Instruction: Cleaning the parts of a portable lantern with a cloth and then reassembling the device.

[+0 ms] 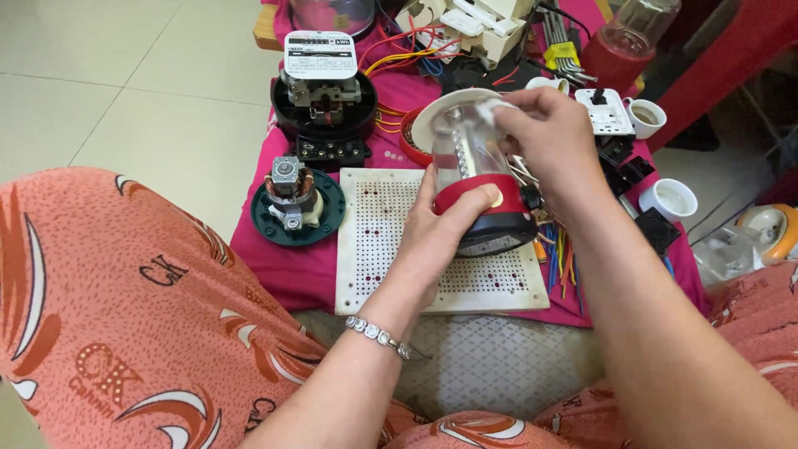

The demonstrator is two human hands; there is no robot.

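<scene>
My left hand [440, 229] grips the red and black base of a small lantern [478, 179] with a clear plastic body and a white top. It is held tilted above a white perforated board [378, 249]. My right hand [549, 137] pinches a small white cloth or tissue [496, 108] against the upper part of the clear body. A bracelet sits on my left wrist.
A pink cloth [283, 266] covers the low table. On it lie a black electric meter [322, 96], a green round base with a motor coil [295, 204], coloured wires [561, 258], white lamp sockets [672, 199], hex keys [564, 46] and a red blender base [619, 54]. My orange-patterned knees frame the bottom.
</scene>
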